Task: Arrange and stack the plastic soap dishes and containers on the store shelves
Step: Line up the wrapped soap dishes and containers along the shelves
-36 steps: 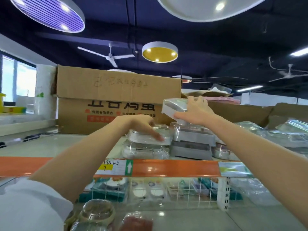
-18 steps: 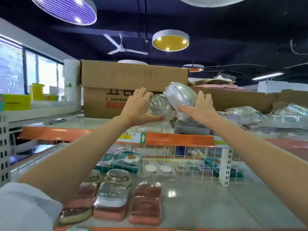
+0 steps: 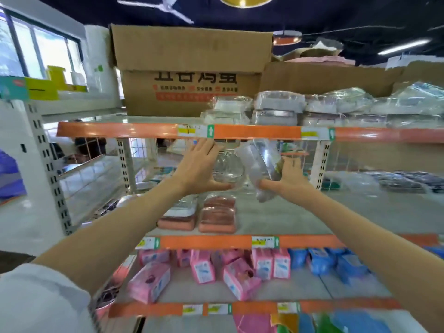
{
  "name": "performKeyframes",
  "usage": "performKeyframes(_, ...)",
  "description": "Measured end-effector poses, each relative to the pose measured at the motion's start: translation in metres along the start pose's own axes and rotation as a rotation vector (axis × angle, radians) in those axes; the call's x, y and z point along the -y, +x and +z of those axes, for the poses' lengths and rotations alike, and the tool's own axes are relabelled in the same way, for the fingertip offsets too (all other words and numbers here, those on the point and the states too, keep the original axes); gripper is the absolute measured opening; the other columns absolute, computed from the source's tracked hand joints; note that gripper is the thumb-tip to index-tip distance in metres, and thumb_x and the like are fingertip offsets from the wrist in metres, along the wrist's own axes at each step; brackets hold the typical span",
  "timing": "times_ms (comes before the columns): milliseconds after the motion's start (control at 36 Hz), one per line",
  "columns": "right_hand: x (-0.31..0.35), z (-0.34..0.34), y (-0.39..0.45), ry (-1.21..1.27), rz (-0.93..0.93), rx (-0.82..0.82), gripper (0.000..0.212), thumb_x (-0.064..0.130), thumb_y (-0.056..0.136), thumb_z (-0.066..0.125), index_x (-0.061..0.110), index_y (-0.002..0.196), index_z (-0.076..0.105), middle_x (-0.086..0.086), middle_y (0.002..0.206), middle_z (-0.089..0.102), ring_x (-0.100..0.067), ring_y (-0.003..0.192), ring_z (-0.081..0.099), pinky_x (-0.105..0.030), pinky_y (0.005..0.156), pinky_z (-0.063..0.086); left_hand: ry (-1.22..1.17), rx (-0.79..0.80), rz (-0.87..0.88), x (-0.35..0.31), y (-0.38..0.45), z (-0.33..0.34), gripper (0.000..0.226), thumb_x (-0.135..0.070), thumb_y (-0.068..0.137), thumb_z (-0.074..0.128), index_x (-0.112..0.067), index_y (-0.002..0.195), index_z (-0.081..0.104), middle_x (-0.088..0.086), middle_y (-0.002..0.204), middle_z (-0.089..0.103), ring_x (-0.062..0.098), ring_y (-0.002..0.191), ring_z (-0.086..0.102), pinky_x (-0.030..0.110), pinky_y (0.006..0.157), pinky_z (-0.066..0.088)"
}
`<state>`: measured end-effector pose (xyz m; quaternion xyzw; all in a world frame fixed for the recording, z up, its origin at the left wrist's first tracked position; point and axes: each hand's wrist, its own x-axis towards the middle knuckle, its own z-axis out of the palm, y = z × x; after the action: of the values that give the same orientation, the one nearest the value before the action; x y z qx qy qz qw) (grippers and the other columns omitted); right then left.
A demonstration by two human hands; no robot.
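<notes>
Between the two upper shelves, the left hand is gripping a clear wrapped container while the right hand is clutching a tilted wrapped soap dish beside it.

blurred: wrapped dishes along top shelf's right edge | hidden: left hand fingertips behind clear container

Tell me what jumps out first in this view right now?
Both hands sit mid-frame below the top shelf's orange edge: the left hand on a clear round container, the right hand gripping a tilted wrapped soap dish. Behind, a big cardboard box tops the shelf beside stacked wrapped dishes.
</notes>
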<state>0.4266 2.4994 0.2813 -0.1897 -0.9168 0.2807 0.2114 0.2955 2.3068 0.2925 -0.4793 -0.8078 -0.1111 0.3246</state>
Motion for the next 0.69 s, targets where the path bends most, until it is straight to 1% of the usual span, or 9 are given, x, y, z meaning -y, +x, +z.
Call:
performKeyframes(56, -0.011, 0.014, -0.007, -0.017, 0.004, 0.036, 0.062, 0.049, 0.072, 0.076, 0.009, 0.102, 0.039, -0.004, 0.109, 0.030, -0.019, 0.098, 0.036, -0.030, 0.081, 0.031, -0.003, 0.067, -0.010, -0.001, -0.011, 0.014, 0.096, -0.069, 0.065, 0.069, -0.007, 0.134, 0.045, 0.010, 0.126, 0.046, 0.028, 0.117, 0.041, 0.041, 0.103, 0.035)
performKeyframes(111, -0.019, 0.027, -0.009, -0.045, 0.013, 0.066, 0.065, 0.047, 0.075, 0.075, 0.007, 0.111, 0.040, -0.004, 0.112, 0.028, -0.022, 0.110, 0.038, -0.031, 0.089, 0.034, -0.020, 0.123, -0.028, -0.001, -0.021, 0.029, 0.096, -0.070, 0.066, 0.067, -0.006, 0.134, 0.044, 0.009, 0.126, 0.046, 0.026, 0.116, 0.042, 0.041, 0.102, 0.036)
performKeyframes(167, -0.026, 0.038, -0.008, -0.076, 0.031, 0.103, 0.077, 0.046, 0.076, 0.074, 0.004, 0.127, 0.035, -0.009, 0.122, 0.029, -0.026, 0.124, 0.034, -0.033, 0.097, 0.032, -0.053, 0.186, -0.056, 0.001, -0.029, 0.045, 0.096, -0.070, 0.068, 0.065, -0.006, 0.136, 0.041, 0.008, 0.128, 0.044, 0.025, 0.119, 0.040, 0.040, 0.104, 0.035)
performKeyframes(222, -0.033, 0.048, -0.003, -0.097, 0.056, 0.140, 0.095, 0.043, 0.078, 0.074, 0.004, 0.145, 0.019, -0.014, 0.140, 0.022, -0.028, 0.136, 0.023, -0.035, 0.108, 0.025, -0.095, 0.263, -0.108, 0.004, -0.034, 0.061, 0.095, -0.067, 0.070, 0.066, -0.007, 0.138, 0.039, 0.008, 0.136, 0.040, 0.024, 0.125, 0.036, 0.037, 0.107, 0.032)
performKeyframes(250, -0.036, 0.053, 0.000, -0.093, 0.065, 0.147, 0.097, 0.041, 0.079, 0.073, 0.004, 0.147, 0.015, -0.016, 0.145, 0.018, -0.029, 0.139, 0.019, -0.035, 0.111, 0.022, -0.121, 0.290, -0.139, 0.006, -0.035, 0.070, 0.093, -0.065, 0.071, 0.067, -0.007, 0.138, 0.039, 0.008, 0.138, 0.038, 0.024, 0.127, 0.035, 0.037, 0.108, 0.032)
performKeyframes(333, -0.050, 0.068, 0.017, -0.047, 0.100, 0.125, 0.088, 0.040, 0.081, 0.071, 0.008, 0.146, 0.022, -0.014, 0.144, 0.020, -0.028, 0.139, 0.020, -0.033, 0.111, 0.021, -0.185, 0.349, -0.225, 0.014, -0.036, 0.098, 0.089, -0.063, 0.071, 0.068, -0.011, 0.138, 0.041, 0.008, 0.139, 0.039, 0.025, 0.128, 0.036, 0.040, 0.109, 0.030)
performKeyframes(444, -0.069, 0.083, 0.049, -0.094, 0.169, 0.135, 0.085, 0.048, 0.083, 0.067, 0.012, 0.146, 0.024, -0.014, 0.143, 0.022, -0.028, 0.139, 0.017, -0.037, 0.112, 0.022, -0.252, 0.414, -0.239, 0.032, -0.029, 0.141, 0.088, -0.064, 0.069, 0.070, -0.015, 0.136, 0.045, 0.006, 0.136, 0.041, 0.025, 0.128, 0.037, 0.039, 0.109, 0.031)
performKeyframes(583, -0.087, 0.103, 0.104, -0.179, 0.272, 0.127, 0.086, 0.066, 0.075, 0.062, 0.007, 0.134, 0.040, -0.015, 0.133, 0.036, -0.031, 0.128, 0.034, -0.039, 0.103, 0.037, -0.311, 0.513, -0.260, 0.047, -0.009, 0.184, 0.087, -0.061, 0.067, 0.073, -0.022, 0.138, 0.042, -0.002, 0.135, 0.043, 0.019, 0.127, 0.039, 0.040, 0.104, 0.037)
performKeyframes(694, -0.096, 0.118, 0.143, -0.260, 0.271, 0.144, 0.073, 0.065, 0.080, 0.058, 0.010, 0.126, 0.045, -0.012, 0.132, 0.038, -0.031, 0.127, 0.032, -0.046, 0.102, 0.035, -0.389, 0.463, -0.240, 0.058, 0.004, 0.211, 0.082, -0.054, 0.067, 0.077, -0.023, 0.136, 0.045, -0.003, 0.133, 0.047, 0.017, 0.123, 0.044, 0.033, 0.102, 0.036)
